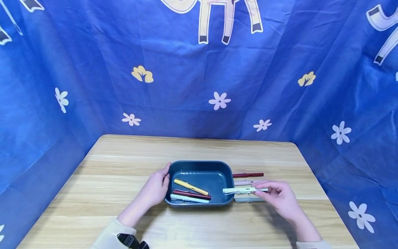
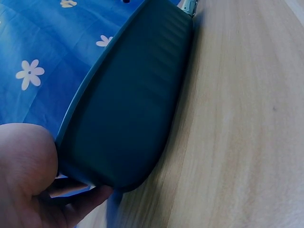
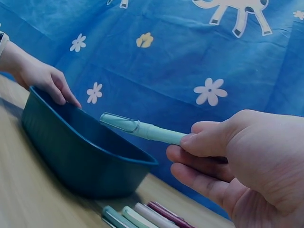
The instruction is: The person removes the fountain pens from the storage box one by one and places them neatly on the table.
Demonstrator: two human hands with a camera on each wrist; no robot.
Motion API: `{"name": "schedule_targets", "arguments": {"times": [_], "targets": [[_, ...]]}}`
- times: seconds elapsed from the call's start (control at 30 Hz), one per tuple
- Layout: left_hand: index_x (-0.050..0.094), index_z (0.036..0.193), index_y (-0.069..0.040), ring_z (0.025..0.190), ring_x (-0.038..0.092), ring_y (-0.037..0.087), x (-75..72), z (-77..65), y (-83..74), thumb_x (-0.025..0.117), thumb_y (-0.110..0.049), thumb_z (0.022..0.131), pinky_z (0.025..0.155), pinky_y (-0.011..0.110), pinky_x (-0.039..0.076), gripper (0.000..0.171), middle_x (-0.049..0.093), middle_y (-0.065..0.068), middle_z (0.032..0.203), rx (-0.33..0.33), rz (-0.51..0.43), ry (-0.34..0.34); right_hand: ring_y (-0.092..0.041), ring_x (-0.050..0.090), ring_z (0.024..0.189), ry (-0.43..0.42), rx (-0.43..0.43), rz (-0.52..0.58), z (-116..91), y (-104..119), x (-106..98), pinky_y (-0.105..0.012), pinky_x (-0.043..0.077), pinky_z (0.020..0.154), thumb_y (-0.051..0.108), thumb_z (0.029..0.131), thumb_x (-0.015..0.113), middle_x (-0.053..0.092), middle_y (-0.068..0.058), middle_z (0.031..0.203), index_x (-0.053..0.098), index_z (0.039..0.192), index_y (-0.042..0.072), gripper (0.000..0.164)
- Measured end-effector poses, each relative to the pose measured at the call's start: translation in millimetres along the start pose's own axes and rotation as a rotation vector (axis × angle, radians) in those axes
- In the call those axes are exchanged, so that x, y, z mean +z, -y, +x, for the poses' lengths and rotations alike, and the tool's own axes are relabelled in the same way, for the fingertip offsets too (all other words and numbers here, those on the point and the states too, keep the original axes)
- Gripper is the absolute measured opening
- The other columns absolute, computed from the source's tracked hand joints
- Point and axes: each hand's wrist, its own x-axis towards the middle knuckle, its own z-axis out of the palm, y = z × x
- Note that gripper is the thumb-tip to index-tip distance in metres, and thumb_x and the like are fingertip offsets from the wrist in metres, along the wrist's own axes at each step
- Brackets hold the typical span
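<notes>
Right hand [image 1: 280, 197] pinches one end of a slim pale-mint pen [image 1: 237, 190]; leftward from the grip, it points over a glossy dark-teal rounded-rectangular box [image 1: 199, 166], which left hand [image 1: 154, 186] grips.

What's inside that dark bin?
Inside the bin lie a yellow pen, a dark red pen and a whitish pen. The right hand holds a pale green pen above the bin's rim. What lies directly under those three pens is covered.
</notes>
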Motion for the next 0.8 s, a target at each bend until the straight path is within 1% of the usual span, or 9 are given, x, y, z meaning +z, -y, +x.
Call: {"name": "schedule_targets", "arguments": {"times": [0.07, 0.17, 0.4, 0.5, 0.63, 0.8], "targets": [[0.036, 0.160, 0.008, 0.142, 0.046, 0.045, 0.2, 0.0, 0.4, 0.047, -0.006, 0.110, 0.117, 0.058, 0.037, 0.053, 0.045, 0.032, 0.155, 0.000, 0.001, -0.001, -0.020, 0.072, 0.113, 0.003, 0.002, 0.012, -4.6, -1.1, -4.2, -0.029, 0.063, 0.084, -0.018, 0.089, 0.072, 0.075, -0.023, 0.116, 0.076, 0.108, -0.010, 0.021], [0.036, 0.160, 0.008, 0.143, 0.046, 0.045, 0.4, 0.1, 1.0, 0.047, -0.006, 0.110, 0.117, 0.058, 0.037, 0.053, 0.045, 0.032, 0.155, -0.003, 0.003, -0.001, -0.019, 0.073, 0.110, 0.001, 0.018, 0.020, -12.1, -2.6, -9.4, -0.031, 0.063, 0.085, -0.019, 0.089, 0.072, 0.075, -0.020, 0.117, 0.076, 0.110, -0.010, 0.023], [0.035, 0.160, 0.007, 0.143, 0.046, 0.045, 0.2, 0.5, 0.7, 0.047, -0.007, 0.110, 0.117, 0.058, 0.036, 0.053, 0.045, 0.032, 0.155, -0.010, 0.008, -0.002, -0.020, 0.074, 0.106, 0.018, 0.003, 0.029, -25.8, -7.5, -16.8, -0.029, 0.063, 0.085, -0.022, 0.089, 0.069, 0.074, -0.025, 0.116, 0.074, 0.111, -0.014, 0.024], [0.035, 0.160, 0.007, 0.142, 0.046, 0.045, -0.2, 0.5, 0.0, 0.047, -0.007, 0.110, 0.117, 0.058, 0.037, 0.053, 0.045, 0.032, 0.155, -0.010, 0.010, -0.003, -0.018, 0.074, 0.104, 0.010, 0.007, 0.025, -30.7, -10.4, -19.7, -0.029, 0.063, 0.084, -0.022, 0.089, 0.069, 0.074, -0.023, 0.115, 0.074, 0.112, -0.013, 0.024], [0.035, 0.160, 0.008, 0.142, 0.046, 0.046, -0.4, 0.3, -0.6, 0.047, -0.006, 0.110, 0.117, 0.058, 0.037, 0.053, 0.045, 0.033, 0.154, -0.008, 0.008, -0.002, -0.017, 0.074, 0.106, 0.006, 0.029, 0.027, -37.2, -14.3, -24.4, -0.030, 0.063, 0.085, -0.021, 0.089, 0.069, 0.075, -0.022, 0.115, 0.075, 0.112, -0.010, 0.026], [0.035, 0.160, 0.007, 0.142, 0.046, 0.046, -1.0, 0.2, -1.4, 0.047, -0.007, 0.110, 0.117, 0.058, 0.036, 0.053, 0.044, 0.033, 0.155, -0.006, 0.008, 0.000, -0.018, 0.073, 0.111, 0.004, 0.089, 0.008, -45.6, -16.1, -27.6, -0.031, 0.063, 0.088, -0.017, 0.090, 0.072, 0.075, -0.021, 0.117, 0.077, 0.111, -0.008, 0.023]]}}
